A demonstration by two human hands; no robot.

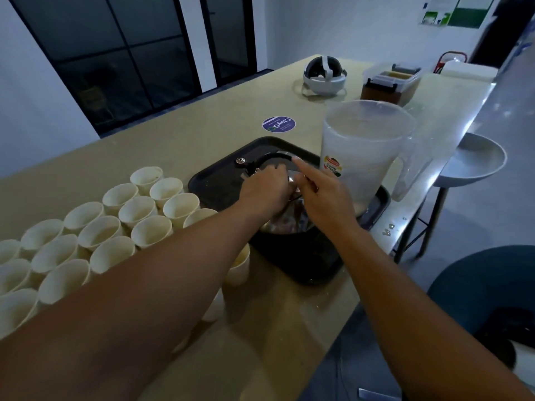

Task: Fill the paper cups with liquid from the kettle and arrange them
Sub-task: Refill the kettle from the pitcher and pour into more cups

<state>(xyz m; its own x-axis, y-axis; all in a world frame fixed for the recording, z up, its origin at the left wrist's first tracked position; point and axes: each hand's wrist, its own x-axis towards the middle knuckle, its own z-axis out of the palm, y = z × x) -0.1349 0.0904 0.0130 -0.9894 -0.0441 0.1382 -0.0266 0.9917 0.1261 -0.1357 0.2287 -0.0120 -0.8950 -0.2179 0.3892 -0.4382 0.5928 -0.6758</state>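
Both hands at the kettle, before any pour.

The left hand (pixel 267 185) curls its fingers on the top of the kettle (pixel 285 218), which sits on the black tray (pixel 215 180); the right hand (pixel 321 192), just beside it, points its forefinger out, holding nothing. The paper cups (pixel 101 227) wait left of both hands (seemingly empty). Next, I judge: grip the handle, lift, tilt carefully.

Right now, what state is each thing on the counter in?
Kettle: upright on the black tray, under both hands.
Left hand: on the kettle's top, fingers curled; grip unclear.
Right hand: over the kettle, forefinger extended.
Paper cups: upright, clustered left of the tray, mostly looking empty.
Plastic pitcher: upright on the tray, uncovered.
Headset: resting at the far end of the counter.
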